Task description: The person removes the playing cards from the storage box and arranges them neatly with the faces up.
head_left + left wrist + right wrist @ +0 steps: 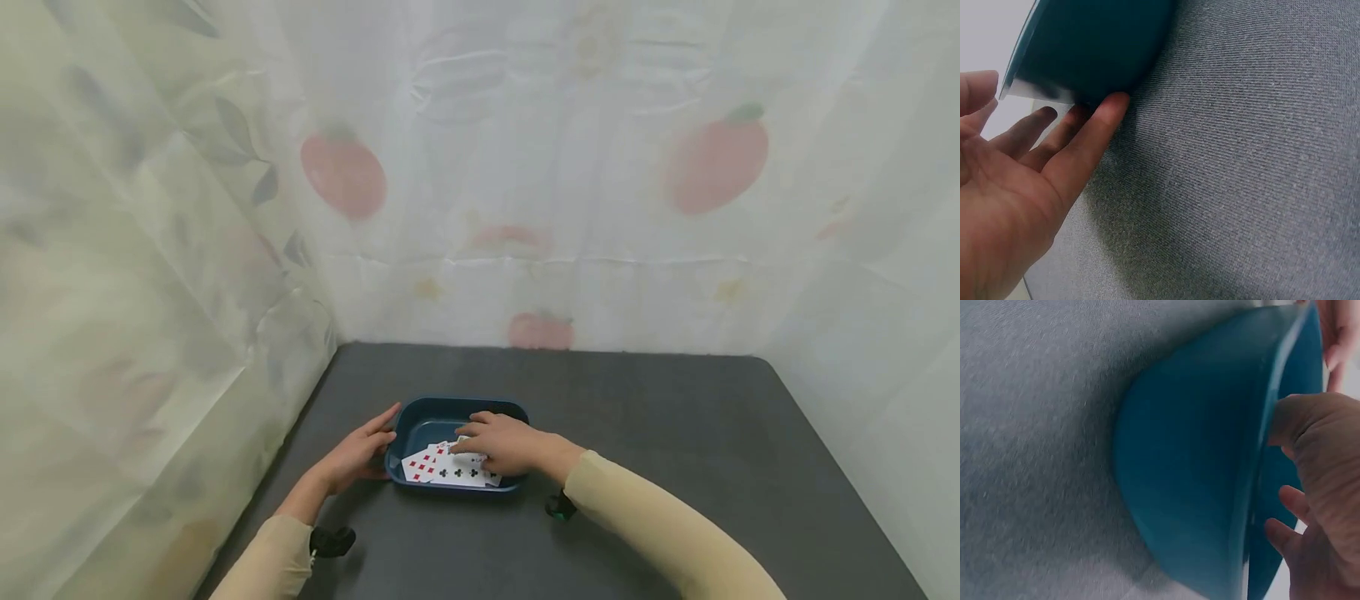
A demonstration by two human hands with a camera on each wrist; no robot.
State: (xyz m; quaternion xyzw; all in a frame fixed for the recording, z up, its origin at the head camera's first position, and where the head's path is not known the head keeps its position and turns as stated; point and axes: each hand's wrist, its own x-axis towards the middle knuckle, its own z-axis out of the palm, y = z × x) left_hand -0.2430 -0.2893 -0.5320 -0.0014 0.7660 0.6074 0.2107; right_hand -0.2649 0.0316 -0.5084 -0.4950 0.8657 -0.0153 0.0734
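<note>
A dark blue rectangular tray [429,429] sits on the table, with several playing cards [456,473] spread face up along its near side. Diamonds and clubs show on the cards. My left hand [354,457] is at the tray's left end; in the left wrist view its fingers [1088,140] extend to the outer wall, fingertips low near the table. My right hand [504,442] reaches over the right rim, fingers spread above the cards and partly covering them. The right wrist view shows the thumb [1310,415] dipping inside the rim; the cards are hidden there by the tray wall.
The dark grey table [637,417] extends around the tray. Hanging white sheeting [540,200] with fruit prints closes off the back, and a patterned sheet [150,292] runs close along the left edge. Black wrist devices [332,542] are on both arms.
</note>
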